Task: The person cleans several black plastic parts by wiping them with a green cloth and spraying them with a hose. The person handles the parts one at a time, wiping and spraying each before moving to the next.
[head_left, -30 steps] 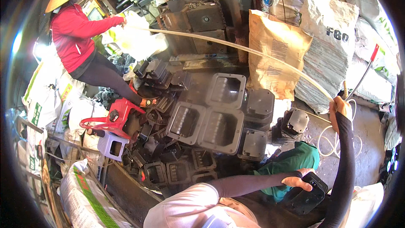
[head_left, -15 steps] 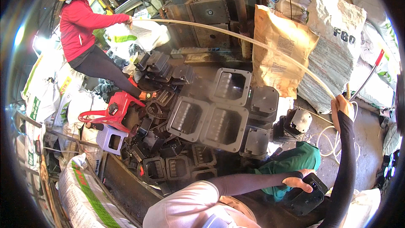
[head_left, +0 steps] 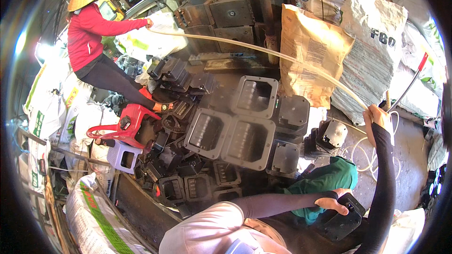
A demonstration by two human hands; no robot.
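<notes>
If the pale hose (head_left: 254, 47) (pinched by the right grip (head_left: 378, 117)) is tugged by the co-worker (head_left: 89, 37), the black housing (head_left: 345, 223) clasped by the left grip (head_left: 332, 202) could be dropped.

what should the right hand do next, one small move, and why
Perhaps loosen the grip of the right hand and let the long, pale, round hose slide: a co-worker's hand holds it farther off, thin white hose loops lie on the floor nearby, and the left hand holds a black rectangular housing.
</notes>
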